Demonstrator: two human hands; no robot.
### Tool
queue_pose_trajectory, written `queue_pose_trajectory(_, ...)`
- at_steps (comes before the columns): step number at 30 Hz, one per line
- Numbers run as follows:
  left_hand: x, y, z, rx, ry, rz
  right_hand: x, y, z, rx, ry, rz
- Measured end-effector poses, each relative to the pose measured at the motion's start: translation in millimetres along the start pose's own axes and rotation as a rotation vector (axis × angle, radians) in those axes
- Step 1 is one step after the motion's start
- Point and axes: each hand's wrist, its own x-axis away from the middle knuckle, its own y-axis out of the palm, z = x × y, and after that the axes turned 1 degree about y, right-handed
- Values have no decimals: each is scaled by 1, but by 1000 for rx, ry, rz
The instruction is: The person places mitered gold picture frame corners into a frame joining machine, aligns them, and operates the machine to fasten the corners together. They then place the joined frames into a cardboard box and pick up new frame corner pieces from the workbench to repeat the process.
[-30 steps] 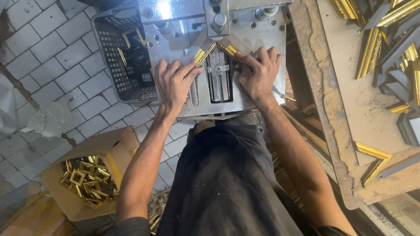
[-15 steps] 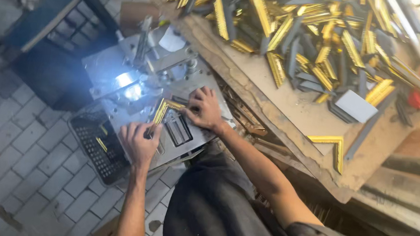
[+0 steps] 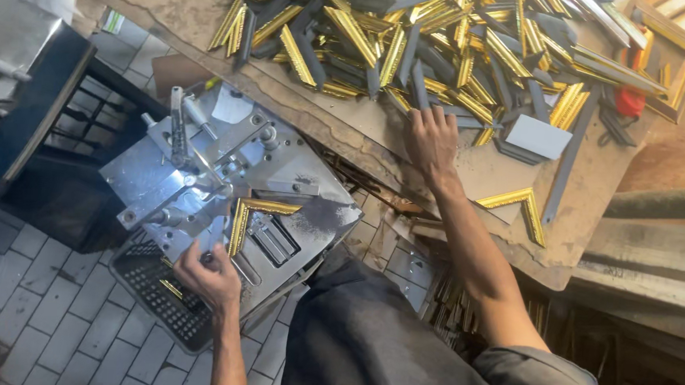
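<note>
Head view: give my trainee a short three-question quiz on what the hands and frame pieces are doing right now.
1. True or false: the right hand reaches into the pile of gold moulding pieces.
2. What shape do the joined gold pieces on the metal machine form?
3. The left hand rests at: A) the machine's near edge, B) the wooden bench, C) the tiled floor.

Key: 1 true; 2 an L-shaped corner; 3 A.

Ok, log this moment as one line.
left hand on gold L-corner at metal jig | right hand reaching into moulding pile on bench
</note>
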Motion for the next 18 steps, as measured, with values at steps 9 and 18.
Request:
queue_pose_trajectory(9, 29, 47, 135, 1066, -797, -400, 72, -104, -162, -785, -319, -199)
queue_pose_trajectory(18, 23, -6, 91, 813, -997, -125, -10, -51, -27, -341, 118, 81)
